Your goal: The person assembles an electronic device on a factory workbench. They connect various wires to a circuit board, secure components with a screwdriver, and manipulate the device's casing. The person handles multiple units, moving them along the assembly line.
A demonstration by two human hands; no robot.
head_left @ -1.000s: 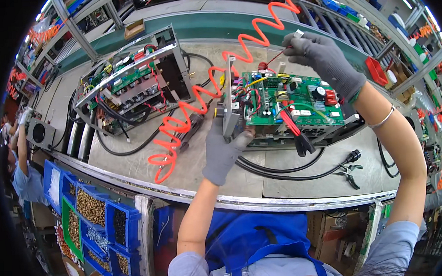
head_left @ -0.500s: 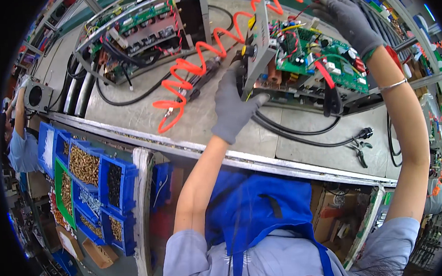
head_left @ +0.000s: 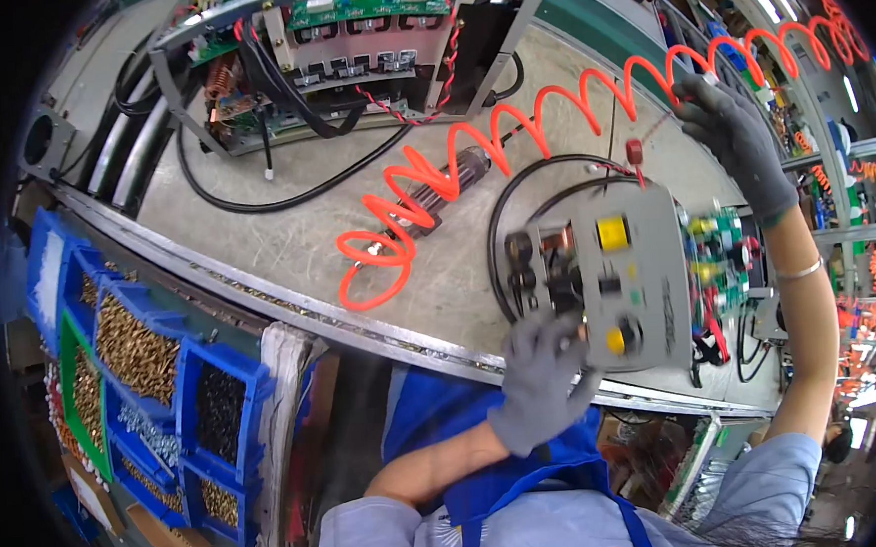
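Note:
The grey front panel [head_left: 646, 272] of an open electronics unit faces left, with yellow-marked controls and dark round fittings on it. Behind the panel a green circuit board [head_left: 720, 259] with coloured wires is partly visible. My gloved left hand [head_left: 548, 382] has its fingers curled at the panel's lower near side, by the fittings; the exact contact is hard to see. My gloved right hand [head_left: 738, 139] is raised beyond the unit, fingertips pinched on a thin red wire. This wire runs down to a small red connector [head_left: 635, 152] above the panel.
A coiled orange air hose [head_left: 548, 109] crosses the bench to a dark air screwdriver [head_left: 453, 184]. Another open unit [head_left: 347, 55] stands at the back left. Black cables curve over the bench. Blue bins [head_left: 222, 409] of screws and small parts hang at the left front.
The unit has turned so its front panel shows more fully. My left hand has moved to the panel's lower near side. My right hand stays raised with the wire; the whole view has shifted.

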